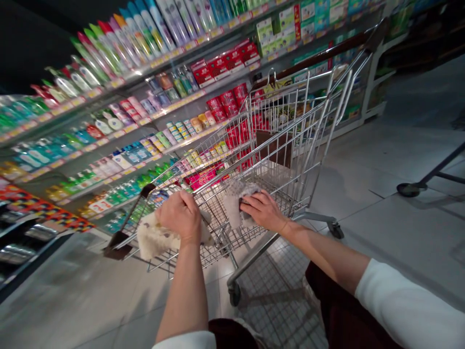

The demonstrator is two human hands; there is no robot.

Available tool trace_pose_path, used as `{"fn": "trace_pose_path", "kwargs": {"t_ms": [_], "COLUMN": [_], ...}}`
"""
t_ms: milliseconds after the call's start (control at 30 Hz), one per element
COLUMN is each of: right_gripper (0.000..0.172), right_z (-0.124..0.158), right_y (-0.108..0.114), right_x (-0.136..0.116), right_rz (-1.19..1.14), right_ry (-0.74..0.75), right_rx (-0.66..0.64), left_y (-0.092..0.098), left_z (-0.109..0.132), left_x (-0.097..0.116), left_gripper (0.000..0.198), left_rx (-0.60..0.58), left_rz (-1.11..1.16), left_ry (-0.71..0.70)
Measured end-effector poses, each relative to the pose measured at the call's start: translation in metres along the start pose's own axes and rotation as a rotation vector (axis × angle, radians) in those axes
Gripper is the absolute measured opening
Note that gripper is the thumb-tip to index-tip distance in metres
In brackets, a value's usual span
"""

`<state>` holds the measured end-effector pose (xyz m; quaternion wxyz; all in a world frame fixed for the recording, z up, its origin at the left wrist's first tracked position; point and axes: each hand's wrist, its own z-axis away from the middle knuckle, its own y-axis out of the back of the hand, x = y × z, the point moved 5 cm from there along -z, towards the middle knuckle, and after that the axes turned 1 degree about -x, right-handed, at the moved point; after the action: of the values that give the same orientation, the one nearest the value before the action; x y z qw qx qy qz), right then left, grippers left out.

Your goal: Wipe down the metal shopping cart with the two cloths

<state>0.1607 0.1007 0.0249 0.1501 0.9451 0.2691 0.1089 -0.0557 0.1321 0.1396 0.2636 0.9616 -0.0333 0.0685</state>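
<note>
A wire shopping cart [276, 131] stands in front of me, its brown handle [327, 51] at the far right. My left hand [181, 215] is closed in a fist on a fluffy cream cloth [150, 240], which hangs over the cart's near rim at its left end. Farther right along the same side, my right hand [263, 209] grips a greyish-white cloth [233, 206] against the wires. Its fingers are bent over the cloth, and the fingertips are partly hidden. Behind the left hand, a few packaged goods show through the wire mesh.
Long shelves [156, 114] of bottles, cans and boxes run behind the cart. A dark rack with metal pans [22, 247] stands at the left. Another wheeled frame [432, 177] is at the right on the tiled floor [381, 232]. Cart wheels [234, 293] rest near my legs.
</note>
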Motion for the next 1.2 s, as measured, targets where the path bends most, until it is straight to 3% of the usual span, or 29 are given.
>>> {"fn": "trace_pose_path", "kwargs": {"t_ms": [167,267,433,533,633,767,967,1067,1200], "right_gripper": [0.039,0.037,0.016,0.021,0.019,0.02,0.022,0.024,0.016], "right_z": [-0.056,-0.071,-0.031,-0.003,0.007,-0.001,-0.044,-0.058,-0.039], "right_y": [0.029,0.032,-0.002,-0.017,-0.017,-0.008,0.016,0.009,-0.008], "right_x": [0.003,-0.007,-0.033,-0.048,-0.053,-0.054,-0.06,-0.06,-0.063], "right_rz": [-0.048,-0.059,-0.023,-0.078,-0.097,-0.102,-0.186,-0.109,-0.092], "right_ry": [-0.1,-0.106,-0.08,0.029,0.06,0.033,-0.088,-0.124,-0.08], "right_rx": [0.214,0.275,0.144,0.038,-0.016,-0.023,0.203,0.202,0.119], "left_y": [0.004,0.009,0.015,0.017,0.019,0.024,0.031,0.031,0.031], "left_z": [0.003,0.004,0.006,0.007,0.007,0.008,0.012,0.013,0.014], "left_x": [-0.004,-0.008,-0.018,-0.024,-0.024,-0.022,-0.022,-0.022,-0.022], "left_gripper": [0.034,0.034,0.036,0.035,0.034,0.034,0.034,0.035,0.035], "left_rx": [0.045,0.043,0.069,0.082,0.067,0.045,0.034,0.019,0.058], "left_rz": [0.023,0.029,0.061,0.08,0.09,0.101,0.063,0.056,0.065], "left_ry": [-0.009,-0.006,-0.026,-0.02,-0.014,-0.014,-0.001,-0.008,-0.021]}}
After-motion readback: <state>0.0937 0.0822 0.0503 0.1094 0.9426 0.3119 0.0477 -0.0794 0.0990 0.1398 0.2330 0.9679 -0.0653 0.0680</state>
